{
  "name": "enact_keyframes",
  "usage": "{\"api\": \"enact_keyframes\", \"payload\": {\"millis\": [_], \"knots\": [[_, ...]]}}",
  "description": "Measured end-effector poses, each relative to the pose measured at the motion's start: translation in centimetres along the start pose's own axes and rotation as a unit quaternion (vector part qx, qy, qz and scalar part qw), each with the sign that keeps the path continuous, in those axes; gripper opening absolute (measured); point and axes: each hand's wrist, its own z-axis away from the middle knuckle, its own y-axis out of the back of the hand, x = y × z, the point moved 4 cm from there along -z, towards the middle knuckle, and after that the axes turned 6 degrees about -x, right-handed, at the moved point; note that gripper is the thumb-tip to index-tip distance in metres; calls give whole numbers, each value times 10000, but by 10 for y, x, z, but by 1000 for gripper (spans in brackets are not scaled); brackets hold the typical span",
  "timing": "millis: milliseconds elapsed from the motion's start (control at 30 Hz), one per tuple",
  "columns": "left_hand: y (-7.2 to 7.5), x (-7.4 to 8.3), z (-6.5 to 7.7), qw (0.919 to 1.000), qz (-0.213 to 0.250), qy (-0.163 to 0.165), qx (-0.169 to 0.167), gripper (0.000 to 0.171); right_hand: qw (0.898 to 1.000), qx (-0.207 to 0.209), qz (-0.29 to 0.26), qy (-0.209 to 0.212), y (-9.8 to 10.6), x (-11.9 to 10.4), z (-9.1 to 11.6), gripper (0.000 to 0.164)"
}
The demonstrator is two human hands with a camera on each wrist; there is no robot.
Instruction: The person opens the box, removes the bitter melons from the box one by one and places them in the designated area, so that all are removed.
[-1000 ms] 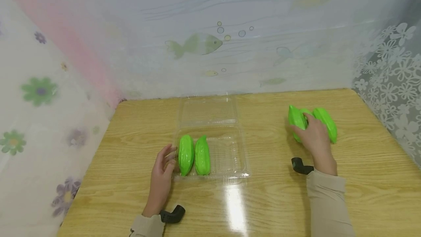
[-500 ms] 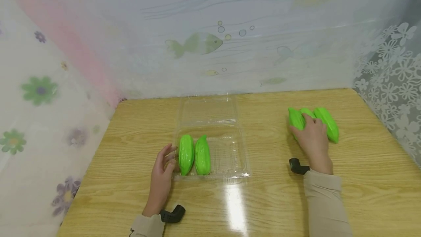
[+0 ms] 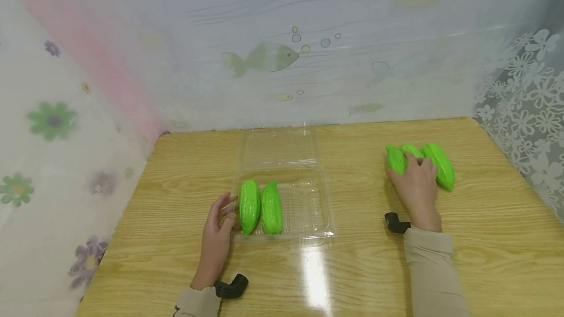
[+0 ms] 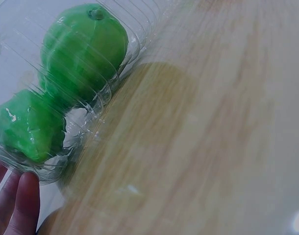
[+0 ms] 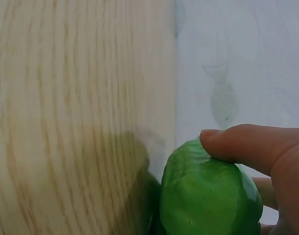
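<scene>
My right hand [image 3: 417, 182] grips the leftmost of several bright green, ridged, long fruits on the right of the table. In the right wrist view my thumb lies across the gripped green fruit [image 5: 208, 196], with other fingers partly hidden at its far side. Another green fruit [image 3: 439, 165] lies right of the hand, and one between is mostly covered. My left hand [image 3: 219, 221] rests with relaxed fingers against the left side of a clear plastic box [image 3: 304, 209]. Inside that box, two such fruits, the left one [image 3: 249, 207] and the right one [image 3: 271, 208], lie side by side.
The box's clear lid [image 3: 279, 146] is folded back toward the wall. Wood-grain table [image 3: 361, 268] surrounds the box, ending at a patterned back wall [image 3: 335, 72]. A black wrist mount [image 3: 231, 287] juts from the left wrist, another mount [image 3: 396, 223] from the right.
My right hand has shifted slightly left over the fruits, and the gripped one has tipped a little lower. The rightmost fruit has moved slightly right. The left hand and box stay put.
</scene>
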Motion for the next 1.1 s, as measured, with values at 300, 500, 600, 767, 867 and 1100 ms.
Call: {"api": "enact_keyframes", "payload": {"millis": [300,500,600,767,867,1100], "knots": [[0,0,0,10000,-33,5,24,45,9999,112,83,12,-3,1,0,62],[0,1,0,10000,-17,15,24,44,9998,160,137,65,-4,0,0,61],[0,1,0,10000,-23,-9,17,44,9997,194,117,77,-4,0,0,61],[0,1,0,10000,-20,-52,-3,44,9997,227,100,63,-3,1,0,62],[-1,1,0,10000,-19,-56,-13,44,9997,231,74,49,-2,1,0,62],[-1,2,0,10000,-15,-78,-8,44,9995,293,61,42,0,2,-1,61]]}}
